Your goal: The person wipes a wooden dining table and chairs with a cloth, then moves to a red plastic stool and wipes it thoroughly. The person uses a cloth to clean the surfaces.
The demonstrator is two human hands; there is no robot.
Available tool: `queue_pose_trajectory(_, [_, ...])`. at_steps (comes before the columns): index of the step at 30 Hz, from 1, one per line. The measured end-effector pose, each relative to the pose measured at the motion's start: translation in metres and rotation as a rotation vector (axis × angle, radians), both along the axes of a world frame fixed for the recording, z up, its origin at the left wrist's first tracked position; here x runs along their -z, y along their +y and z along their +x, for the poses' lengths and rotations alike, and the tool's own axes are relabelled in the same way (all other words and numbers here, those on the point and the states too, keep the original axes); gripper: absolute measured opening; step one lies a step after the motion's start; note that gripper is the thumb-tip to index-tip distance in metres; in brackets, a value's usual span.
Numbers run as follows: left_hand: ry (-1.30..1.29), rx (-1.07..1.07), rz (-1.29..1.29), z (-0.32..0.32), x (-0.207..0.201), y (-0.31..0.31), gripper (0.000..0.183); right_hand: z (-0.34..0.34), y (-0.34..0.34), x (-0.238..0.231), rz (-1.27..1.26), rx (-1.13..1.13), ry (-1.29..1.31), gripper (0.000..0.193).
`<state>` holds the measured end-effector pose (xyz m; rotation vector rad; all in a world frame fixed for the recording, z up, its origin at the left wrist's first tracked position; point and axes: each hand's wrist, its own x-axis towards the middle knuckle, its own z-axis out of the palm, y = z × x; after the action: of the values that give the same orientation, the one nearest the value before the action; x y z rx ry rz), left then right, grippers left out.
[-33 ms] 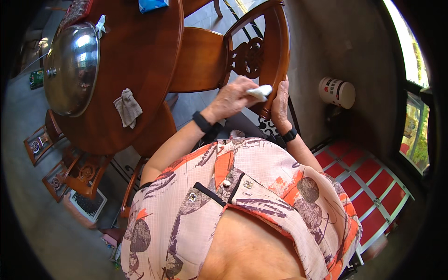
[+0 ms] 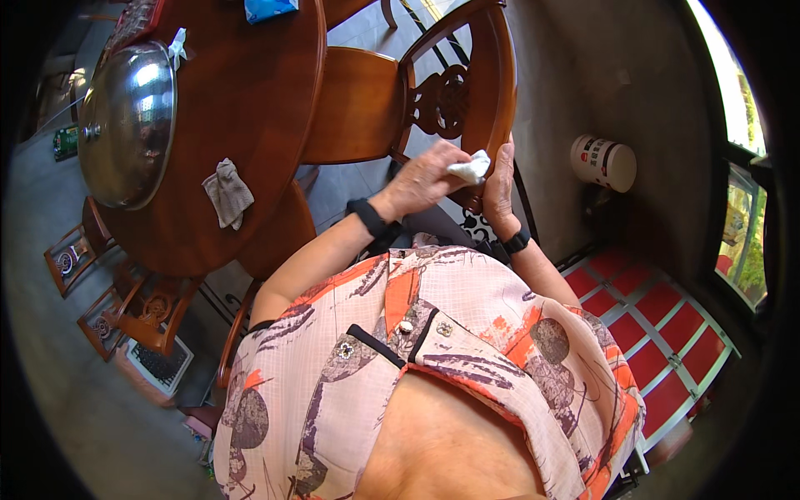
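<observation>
A wooden chair (image 2: 492,92) with a carved back stands ahead of me, its seat toward the table. Closed around a crumpled white cloth or wipe (image 2: 472,168), my left hand (image 2: 425,177) presses it against the near end of the chair's top rail. My right hand (image 2: 499,187) grips the outer side of the same rail, close to the wipe. Its fingers lie along the wood, and part of them is hidden behind the rail.
At left is a round wooden table (image 2: 250,108) with a grey cloth (image 2: 227,195), a shiny domed cover (image 2: 133,125) and a blue packet (image 2: 271,8). Smaller chairs (image 2: 154,308) stand beyond it. A white bucket (image 2: 603,164) and a red-panelled rack (image 2: 658,325) are at right.
My left hand has shifted slightly along the rail with the white wipe, which now sits bunched closer to my right hand. My right hand stays on the rail.
</observation>
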<state>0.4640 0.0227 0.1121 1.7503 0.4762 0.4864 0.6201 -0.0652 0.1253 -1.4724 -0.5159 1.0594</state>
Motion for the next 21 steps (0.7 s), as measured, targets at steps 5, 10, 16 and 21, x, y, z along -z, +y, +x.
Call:
queue_pose_trajectory(5, [-0.085, -0.215, 0.000, 0.042, 0.017, -0.007, 0.033, -0.006, 0.001, 0.013, 0.013, 0.019, 0.035, 0.062])
queue_pose_trajectory(10, [-0.204, -0.339, 0.199, 0.094, 0.062, 0.047, 0.036, -0.017, 0.003, 0.033, -0.049, 0.055, -0.053, 0.062])
queue_pose_trajectory(16, [-0.209, -0.701, 0.556, 0.153, 0.125, 0.175, 0.029, -0.031, 0.008, 0.053, -0.129, -0.057, -0.391, 0.064])
queue_pose_trajectory(21, [-0.267, -0.532, 0.237, 0.133, 0.148, 0.145, 0.038, -0.033, 0.009, 0.069, -0.147, -0.027, -0.275, 0.067])
